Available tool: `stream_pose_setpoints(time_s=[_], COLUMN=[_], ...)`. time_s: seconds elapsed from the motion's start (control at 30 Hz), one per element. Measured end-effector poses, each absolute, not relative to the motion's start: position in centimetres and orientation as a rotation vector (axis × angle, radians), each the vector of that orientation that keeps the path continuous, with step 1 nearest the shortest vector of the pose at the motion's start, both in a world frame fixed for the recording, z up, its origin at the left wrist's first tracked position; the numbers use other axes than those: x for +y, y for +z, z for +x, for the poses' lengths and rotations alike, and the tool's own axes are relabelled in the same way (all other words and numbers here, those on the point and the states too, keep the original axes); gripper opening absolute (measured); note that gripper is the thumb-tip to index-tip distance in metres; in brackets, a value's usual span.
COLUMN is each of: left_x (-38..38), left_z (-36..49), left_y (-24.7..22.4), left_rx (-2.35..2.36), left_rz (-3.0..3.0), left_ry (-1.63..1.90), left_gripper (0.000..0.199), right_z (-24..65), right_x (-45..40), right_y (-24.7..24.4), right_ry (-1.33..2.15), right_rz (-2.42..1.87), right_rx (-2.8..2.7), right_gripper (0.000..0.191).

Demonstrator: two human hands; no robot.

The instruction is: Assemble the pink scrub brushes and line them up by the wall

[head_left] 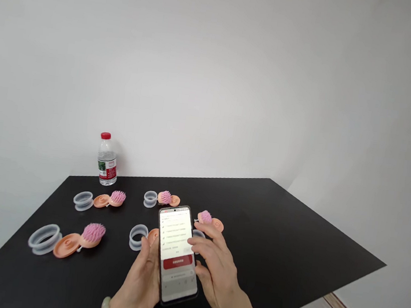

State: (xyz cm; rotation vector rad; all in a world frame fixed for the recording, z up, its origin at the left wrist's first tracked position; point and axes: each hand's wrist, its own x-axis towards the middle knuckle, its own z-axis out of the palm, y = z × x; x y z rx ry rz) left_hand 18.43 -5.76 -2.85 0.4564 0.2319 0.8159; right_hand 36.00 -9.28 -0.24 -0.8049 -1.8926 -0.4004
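My left hand, a pale green bead bracelet at its wrist, is closed around the left side and back of a smartphone. The phone's screen is lit, with lines of text too small to read above a red button. At the phone's right edge hovers my right hand, its fingers apart and bent over the screen; whether a fingertip touches the glass I cannot tell. Just behind the phone lie a translucent ring, an orange round piece and a pink bristle brush, partly covered by phone and hands.
On the black table, similar sets lie at left: a translucent ring, an orange disc, a pink bristle brush. More brushes lie farther back. A red-capped water bottle stands near the white wall.
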Motion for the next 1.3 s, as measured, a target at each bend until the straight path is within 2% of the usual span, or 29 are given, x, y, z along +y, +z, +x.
stream_pose_setpoints(time_s=[0.17,0.4,0.8,1.0,1.3], left_x=[-5.8,-5.9,-5.6,-5.8,-5.5], left_z=[18.5,18.5,18.3,18.3,18.3], left_y=[-2.6,-2.5,-2.8,-2.5,-2.7], left_rx=[0.218,0.217,0.278,0.312,0.294], left_rz=[0.458,0.48,0.422,0.415,0.39], left_ry=[0.815,0.804,0.822,0.81,0.78], left_gripper=[0.068,0.076,0.07,0.074,0.061], right_z=[36.0,35.6,36.1,36.2,36.8], right_x=[-9.4,-9.2,-9.9,-10.6,-12.1], right_y=[-0.5,-0.6,-0.2,-0.4,-1.8], right_ry=[-0.42,-0.448,-0.459,-0.443,-0.445], right_rz=[-0.795,-0.781,-0.774,-0.801,-0.829], right_rx=[-1.906,-1.906,-1.862,-1.843,-1.843], right_gripper=[0.031,0.035,0.031,0.033,0.032])
